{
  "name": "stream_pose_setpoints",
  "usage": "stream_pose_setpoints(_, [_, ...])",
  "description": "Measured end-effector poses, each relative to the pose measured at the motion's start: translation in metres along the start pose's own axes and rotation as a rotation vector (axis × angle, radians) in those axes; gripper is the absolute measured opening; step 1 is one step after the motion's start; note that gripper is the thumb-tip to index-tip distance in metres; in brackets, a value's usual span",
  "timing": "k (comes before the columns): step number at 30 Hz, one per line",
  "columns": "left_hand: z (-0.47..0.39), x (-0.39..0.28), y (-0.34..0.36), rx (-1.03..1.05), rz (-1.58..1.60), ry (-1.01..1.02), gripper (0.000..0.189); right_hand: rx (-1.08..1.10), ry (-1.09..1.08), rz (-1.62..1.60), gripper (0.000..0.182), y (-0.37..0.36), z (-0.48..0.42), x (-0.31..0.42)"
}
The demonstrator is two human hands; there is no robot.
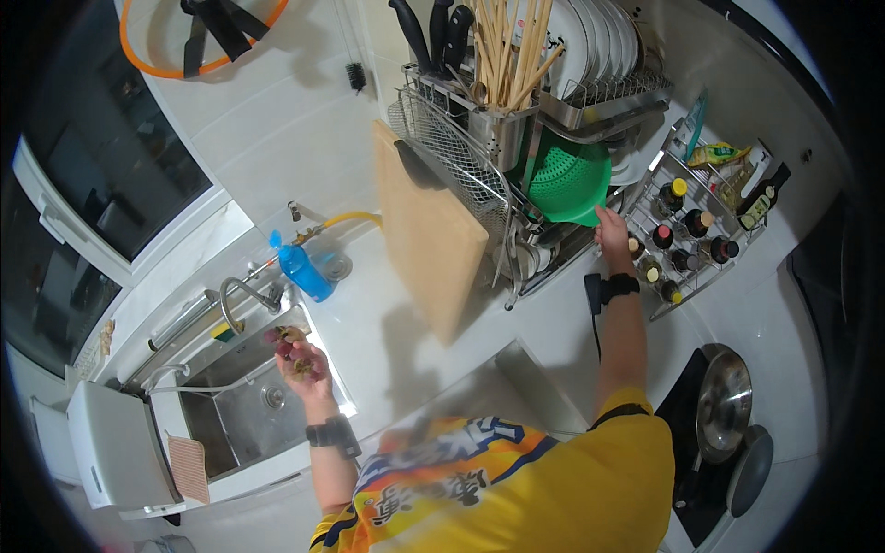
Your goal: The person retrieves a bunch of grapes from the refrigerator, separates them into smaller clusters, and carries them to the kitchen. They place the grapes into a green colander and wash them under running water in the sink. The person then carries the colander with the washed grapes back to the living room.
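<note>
My left hand (308, 377), palm up over the near side of the stainless steel sink (238, 422), cups a small bunch of reddish grapes (297, 356). On the right, my right hand (612, 238) grips the rim of a green plastic colander (570, 181). The colander sits in the lower part of the metal dish rack (510, 235), below the plates (588, 41) and beside the chopstick holder (499, 131). Its far side is hidden by the rack.
A wooden cutting board (429, 228) stands against the rack. A blue bottle (304, 273) is near the curved faucet (231, 297). Sauce bottles fill a wire rack (691, 235) at right; pans (724, 404) rest on the stove. A pink cloth (188, 469) hangs beside the sink.
</note>
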State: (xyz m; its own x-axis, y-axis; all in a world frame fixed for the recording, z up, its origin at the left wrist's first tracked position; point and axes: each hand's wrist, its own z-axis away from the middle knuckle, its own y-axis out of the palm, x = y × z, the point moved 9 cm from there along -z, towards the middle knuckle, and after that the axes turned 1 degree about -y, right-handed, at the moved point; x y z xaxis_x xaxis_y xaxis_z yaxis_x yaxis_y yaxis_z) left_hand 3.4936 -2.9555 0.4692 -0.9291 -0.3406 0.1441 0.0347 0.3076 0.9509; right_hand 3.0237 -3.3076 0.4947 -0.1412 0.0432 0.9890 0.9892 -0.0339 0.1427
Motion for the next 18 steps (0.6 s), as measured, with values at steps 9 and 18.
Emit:
stream_pose_setpoints(9, [0.026,-0.033,0.006,0.0,-0.04,0.073,0.035,-0.192,-0.15,-0.064,0.02,-0.012,0.027,0.007])
stream_pose_setpoints(18, [0.042,-0.083,0.006,-0.009,0.018,0.046,0.034,-0.337,-0.109,-0.219,0.017,-0.028,0.084,-0.001])
